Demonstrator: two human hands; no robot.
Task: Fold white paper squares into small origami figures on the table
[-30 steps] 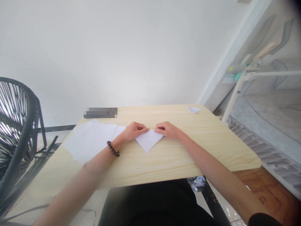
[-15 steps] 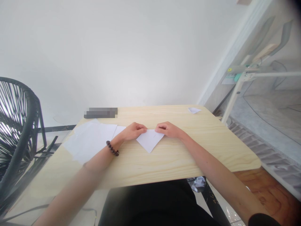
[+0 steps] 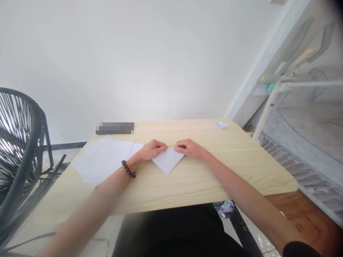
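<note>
A white folded paper [image 3: 168, 162], its point toward me, is held at the middle of the table. Thumb and fingers of my left hand [image 3: 153, 149] pinch its upper left edge. My right hand [image 3: 189, 148] pinches the upper edge a short way to the right, and the two sets of fingertips are close together. The fingers behind the paper are partly hidden. Under and beside my left forearm lie several loose white sheets [image 3: 107, 155]. Dark beads circle my left wrist.
The pale wooden table [image 3: 214, 178] stands against a white wall. A small folded paper piece [image 3: 221, 125] lies at its far right corner. A dark pixelated object [image 3: 115, 128] sits at the back left. A black woven chair [image 3: 32, 117] is on the left, a white metal frame [image 3: 268, 103] on the right.
My right hand has moved slightly left, closer to my left hand along the upper edge. The folded paper has shifted a little left and toward me.
</note>
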